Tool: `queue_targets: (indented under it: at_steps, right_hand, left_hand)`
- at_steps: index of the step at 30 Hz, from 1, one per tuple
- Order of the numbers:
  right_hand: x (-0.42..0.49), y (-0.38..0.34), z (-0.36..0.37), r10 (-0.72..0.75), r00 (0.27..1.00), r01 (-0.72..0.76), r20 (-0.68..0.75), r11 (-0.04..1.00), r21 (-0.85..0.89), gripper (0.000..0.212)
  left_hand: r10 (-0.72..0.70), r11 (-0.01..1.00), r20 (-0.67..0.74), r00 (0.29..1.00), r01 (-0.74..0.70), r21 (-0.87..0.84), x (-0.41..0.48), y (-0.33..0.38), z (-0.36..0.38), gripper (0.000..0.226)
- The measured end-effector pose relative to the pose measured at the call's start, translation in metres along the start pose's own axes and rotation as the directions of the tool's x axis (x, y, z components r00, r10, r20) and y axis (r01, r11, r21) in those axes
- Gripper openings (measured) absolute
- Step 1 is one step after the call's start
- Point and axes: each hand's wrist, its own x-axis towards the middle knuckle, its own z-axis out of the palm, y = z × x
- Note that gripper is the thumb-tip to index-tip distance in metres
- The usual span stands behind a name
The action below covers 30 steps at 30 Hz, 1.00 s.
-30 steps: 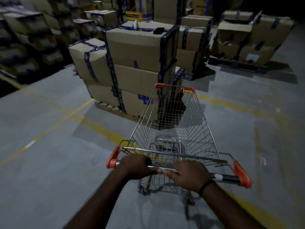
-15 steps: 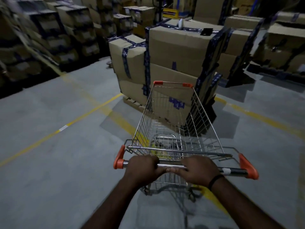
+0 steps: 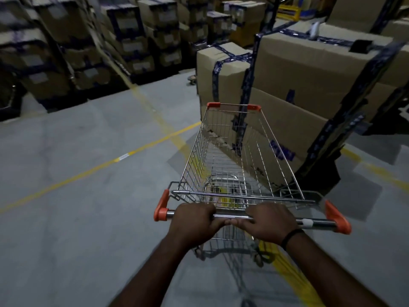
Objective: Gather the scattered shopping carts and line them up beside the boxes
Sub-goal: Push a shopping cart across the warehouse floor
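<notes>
Dim warehouse, grey concrete floor (image 3: 77,218) with yellow lines (image 3: 88,172); taped cardboard boxes (image 3: 309,74) stacked at right. Item: one empty wire shopping cart (image 3: 234,173), right flank close beside the boxes; judged light, rigid and free-rolling, apt to swerve. Hold point: steel handle bar (image 3: 232,216), where left hand (image 3: 194,222) and right hand (image 3: 270,222) sit side by side, fingers (image 3: 207,210) clamped round it.

Dim warehouse. Grey concrete floor (image 3: 77,229) with yellow painted lines (image 3: 88,172). Rows of stacked cartons (image 3: 137,41) along far left, blurred.
</notes>
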Motion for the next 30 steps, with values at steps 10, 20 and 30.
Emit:
queue_targets:
  at_steps: [10,20,30]
  right_hand:
    - [0.136,0.028,-0.010,-0.259,0.966,0.259,-0.004,0.966,-0.014,0.079]
    - [0.246,0.037,-0.013,-0.300,0.945,0.301,-0.129,0.954,-0.014,0.071]
    - [0.365,0.014,0.003,-0.110,0.961,0.092,-0.253,0.992,-0.083,0.076]
  left_hand:
    - [-0.247,0.968,-0.119,0.962,0.250,0.010,0.070,-0.046,-0.004,0.066]
    - [-0.483,0.872,-0.079,0.872,0.487,0.041,0.139,-0.090,-0.005,0.083]
    - [-0.558,0.827,-0.145,0.817,0.563,-0.009,0.207,-0.191,-0.011,0.072]
